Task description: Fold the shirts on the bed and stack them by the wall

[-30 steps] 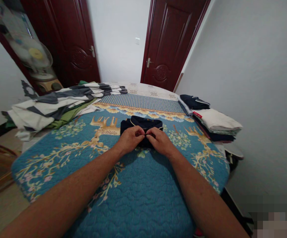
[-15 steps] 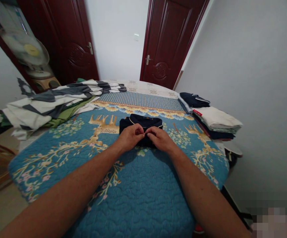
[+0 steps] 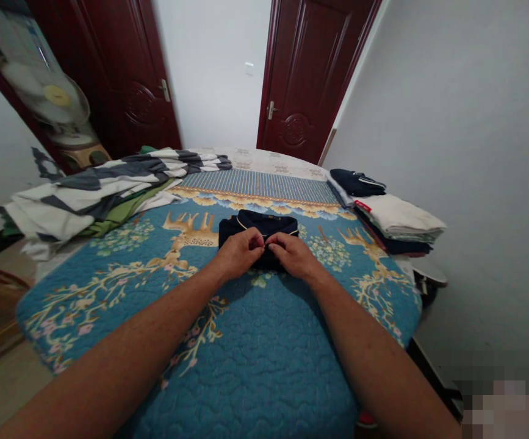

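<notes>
A dark navy collared shirt with thin light piping on its collar lies folded in the middle of the blue quilted cover. My left hand rests over the shirt's left front, thumb and fingertips pinched together just below the collar. From the right, my right hand meets it with its own pinch on the same spot of the shirt. The fingertips of both hands almost touch. What exactly lies between them, cloth or a button, is too small to make out.
Loose striped and green clothes are heaped at the table's left. On the right stand a folded navy garment and a stack of folded clothes. A fan and two dark red doors are behind.
Both hands stay pinched at the shirt's front with only slight finger motion. The whole view has shifted very slightly; the shirt lies as before.
</notes>
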`<action>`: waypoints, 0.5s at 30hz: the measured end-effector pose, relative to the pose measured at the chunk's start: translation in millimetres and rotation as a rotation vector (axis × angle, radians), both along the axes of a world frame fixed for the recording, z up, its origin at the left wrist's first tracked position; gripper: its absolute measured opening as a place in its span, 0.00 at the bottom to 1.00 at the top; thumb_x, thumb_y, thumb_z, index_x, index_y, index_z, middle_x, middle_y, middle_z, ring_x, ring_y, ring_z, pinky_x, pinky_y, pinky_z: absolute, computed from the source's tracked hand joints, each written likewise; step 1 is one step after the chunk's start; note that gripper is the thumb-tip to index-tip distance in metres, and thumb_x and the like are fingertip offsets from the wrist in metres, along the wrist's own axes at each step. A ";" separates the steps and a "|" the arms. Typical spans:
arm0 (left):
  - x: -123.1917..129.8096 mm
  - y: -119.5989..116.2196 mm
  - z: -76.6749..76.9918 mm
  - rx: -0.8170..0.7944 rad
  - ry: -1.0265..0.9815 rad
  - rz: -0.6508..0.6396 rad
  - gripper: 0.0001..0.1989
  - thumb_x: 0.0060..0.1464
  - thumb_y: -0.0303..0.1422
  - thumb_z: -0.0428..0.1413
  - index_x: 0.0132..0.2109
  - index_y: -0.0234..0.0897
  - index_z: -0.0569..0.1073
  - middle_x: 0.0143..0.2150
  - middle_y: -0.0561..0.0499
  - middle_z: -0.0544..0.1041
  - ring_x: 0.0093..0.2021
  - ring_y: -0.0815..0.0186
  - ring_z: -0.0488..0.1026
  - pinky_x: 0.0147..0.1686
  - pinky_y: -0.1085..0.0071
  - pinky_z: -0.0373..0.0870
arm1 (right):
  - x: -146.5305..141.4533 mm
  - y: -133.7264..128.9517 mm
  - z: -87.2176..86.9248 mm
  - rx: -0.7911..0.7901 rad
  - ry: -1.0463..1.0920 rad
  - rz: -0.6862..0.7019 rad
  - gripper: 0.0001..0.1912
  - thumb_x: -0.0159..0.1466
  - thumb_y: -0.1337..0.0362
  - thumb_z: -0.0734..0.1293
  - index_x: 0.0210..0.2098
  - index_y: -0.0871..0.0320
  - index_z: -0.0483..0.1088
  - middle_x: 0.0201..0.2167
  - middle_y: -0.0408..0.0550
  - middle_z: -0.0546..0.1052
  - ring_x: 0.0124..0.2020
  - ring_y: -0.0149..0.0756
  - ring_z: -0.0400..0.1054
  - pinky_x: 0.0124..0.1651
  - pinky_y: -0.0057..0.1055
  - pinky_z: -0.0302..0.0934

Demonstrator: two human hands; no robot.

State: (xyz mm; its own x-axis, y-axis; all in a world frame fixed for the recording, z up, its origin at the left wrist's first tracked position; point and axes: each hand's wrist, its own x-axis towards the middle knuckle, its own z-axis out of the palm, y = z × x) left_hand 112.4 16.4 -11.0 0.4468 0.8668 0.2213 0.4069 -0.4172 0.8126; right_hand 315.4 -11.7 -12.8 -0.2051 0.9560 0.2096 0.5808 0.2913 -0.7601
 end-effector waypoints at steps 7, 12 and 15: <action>5.4 -2.0 -2.4 -0.012 -0.006 0.068 0.07 0.55 0.30 0.61 0.35 0.40 0.69 0.30 0.57 0.73 0.31 0.68 0.67 0.33 0.70 0.60 | -0.3 0.1 -1.1 -0.052 0.061 -0.007 0.11 0.70 0.64 0.64 0.47 0.54 0.78 0.32 0.42 0.78 0.32 0.32 0.71 0.38 0.29 0.64; 0.8 6.8 -3.2 -0.067 -0.064 -0.014 0.09 0.54 0.31 0.60 0.32 0.40 0.65 0.31 0.56 0.72 0.30 0.68 0.64 0.32 0.71 0.58 | 1.0 -0.7 -3.3 -0.038 0.111 0.024 0.12 0.70 0.63 0.65 0.49 0.54 0.78 0.36 0.43 0.80 0.34 0.32 0.73 0.41 0.30 0.66; -2.3 9.4 -3.1 -0.084 -0.060 -0.029 0.11 0.55 0.31 0.60 0.31 0.40 0.63 0.28 0.58 0.68 0.29 0.69 0.61 0.31 0.71 0.56 | 2.8 -0.1 -5.3 0.042 0.085 0.061 0.11 0.68 0.64 0.67 0.48 0.54 0.78 0.42 0.46 0.81 0.41 0.35 0.74 0.46 0.32 0.67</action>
State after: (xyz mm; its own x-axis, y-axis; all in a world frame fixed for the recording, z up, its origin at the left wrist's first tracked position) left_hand 110.1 25.9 -14.1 0.4604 0.8701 0.1759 0.3452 -0.3580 0.8676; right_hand 318.2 -11.8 -18.1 -0.2424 0.9322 0.2688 0.4946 0.3572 -0.7924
